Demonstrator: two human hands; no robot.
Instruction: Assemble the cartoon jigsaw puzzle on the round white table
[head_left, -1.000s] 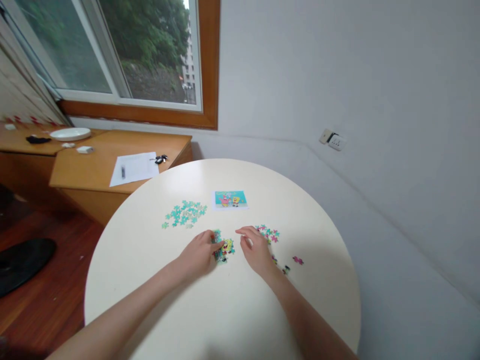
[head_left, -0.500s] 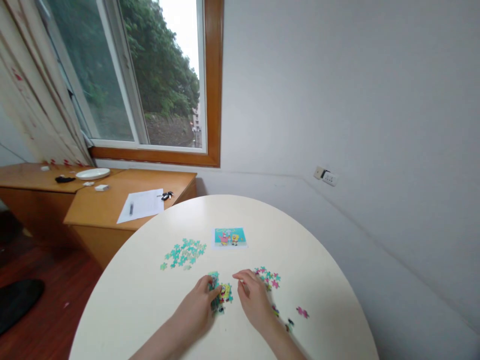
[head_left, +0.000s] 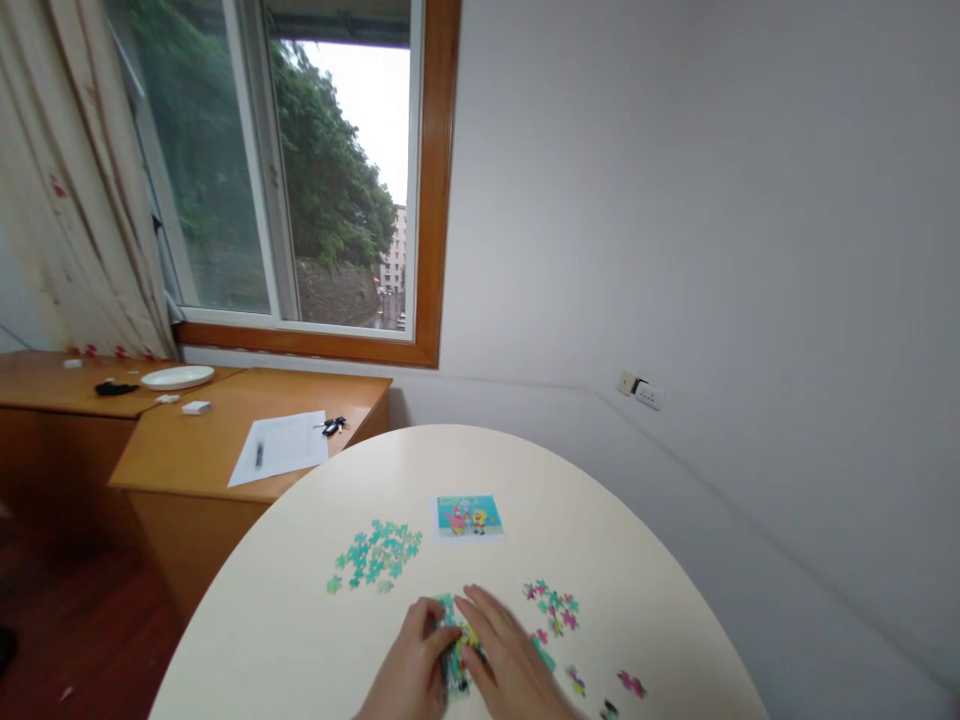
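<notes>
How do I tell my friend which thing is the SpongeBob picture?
Start at the big round cream table. Toward its far side, to the right of the heap of teal puzzle pieces, lies the small SpongeBob picture. Unlike the loose, knobbly pieces, it's one whole rectangle, showing a pink character and a yellow one on teal.

Joined jigsaw section (head_left: pixel 456 682) — teal with yellow — flat on the pale table (head_left: pixel 300 640), partly hidden

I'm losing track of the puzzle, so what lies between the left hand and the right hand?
The partly joined puzzle lies between the left hand and the right hand, which partly cover it, as the head view shows.
</notes>
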